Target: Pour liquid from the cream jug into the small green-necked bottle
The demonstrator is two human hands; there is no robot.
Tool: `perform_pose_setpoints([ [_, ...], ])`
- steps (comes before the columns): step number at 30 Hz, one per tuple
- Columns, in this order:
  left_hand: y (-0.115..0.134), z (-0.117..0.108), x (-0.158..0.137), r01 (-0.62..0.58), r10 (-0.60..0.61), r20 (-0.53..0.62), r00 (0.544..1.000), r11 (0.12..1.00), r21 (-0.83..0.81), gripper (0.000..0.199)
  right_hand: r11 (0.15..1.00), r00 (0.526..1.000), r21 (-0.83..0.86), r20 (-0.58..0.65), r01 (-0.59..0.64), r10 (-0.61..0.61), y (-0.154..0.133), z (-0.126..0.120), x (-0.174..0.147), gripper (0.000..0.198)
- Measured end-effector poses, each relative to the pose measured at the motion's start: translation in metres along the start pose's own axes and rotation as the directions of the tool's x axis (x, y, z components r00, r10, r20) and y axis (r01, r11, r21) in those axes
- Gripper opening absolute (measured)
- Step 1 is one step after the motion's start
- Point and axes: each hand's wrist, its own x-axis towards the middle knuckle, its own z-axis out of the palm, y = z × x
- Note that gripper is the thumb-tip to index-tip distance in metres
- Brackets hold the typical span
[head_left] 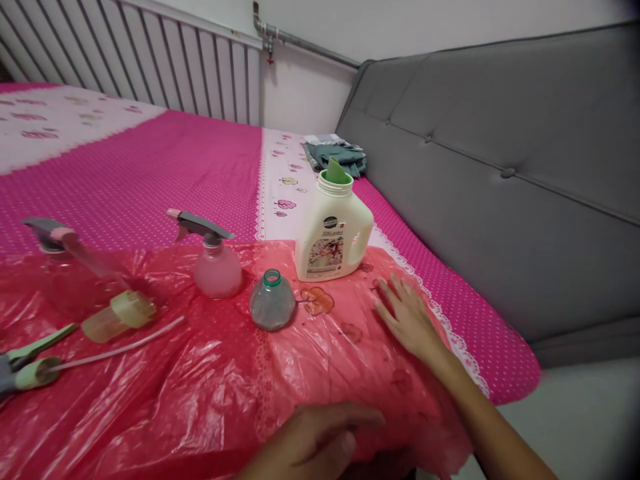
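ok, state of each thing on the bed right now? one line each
white jug: upright, cap off, green funnel in its mouth
grey bottle: upright, open, no cap
pink spray bottle: upright, trigger head on
loose sprayer head: off any bottle, lying flat
red plastic sheet: spread, wrinkled
right hand: flat on sheet, empty
left hand: resting on sheet edge, empty
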Motion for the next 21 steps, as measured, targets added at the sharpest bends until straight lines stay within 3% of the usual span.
perform_pose_setpoints([
  [3,-0.003,-0.003,0.007,-0.004,0.004,-0.001,1.0,0.993,0.115,0.048,0.998,0.999,-0.057,0.045,-0.003,0.005,0.027,0.034,0.002,0.073],
  [7,-0.003,0.004,0.012,0.014,0.002,-0.051,0.999,0.955,0.295,0.04,0.996,1.0,-0.087,0.002,-0.015,0.015,0.031,0.057,-0.007,0.072],
  [10,-0.004,0.008,0.019,-0.078,0.09,0.001,0.996,0.858,0.508,0.047,0.997,0.999,-0.069,-0.043,-0.03,0.027,0.031,0.053,-0.007,0.072],
  [13,-0.011,0.011,0.03,-0.15,0.115,0.097,0.989,0.695,0.704,0.056,0.998,0.994,-0.019,-0.086,-0.066,0.065,0.039,0.042,-0.004,0.071],
  [16,-0.019,0.015,0.039,-0.155,0.115,0.109,0.987,0.575,0.803,0.049,0.996,0.995,0.054,-0.072,-0.067,0.071,0.044,0.029,-0.006,0.069],
  [19,-0.024,0.019,0.042,-0.161,0.138,0.102,0.985,0.53,0.833,0.045,0.989,0.996,0.139,0.058,0.055,-0.064,0.031,0.02,-0.019,0.069],
  [21,-0.026,0.021,0.042,-0.155,0.143,0.095,0.985,0.509,0.847,0.045,0.962,0.961,0.219,0.185,0.166,-0.208,0.013,0.016,-0.032,0.069],
])
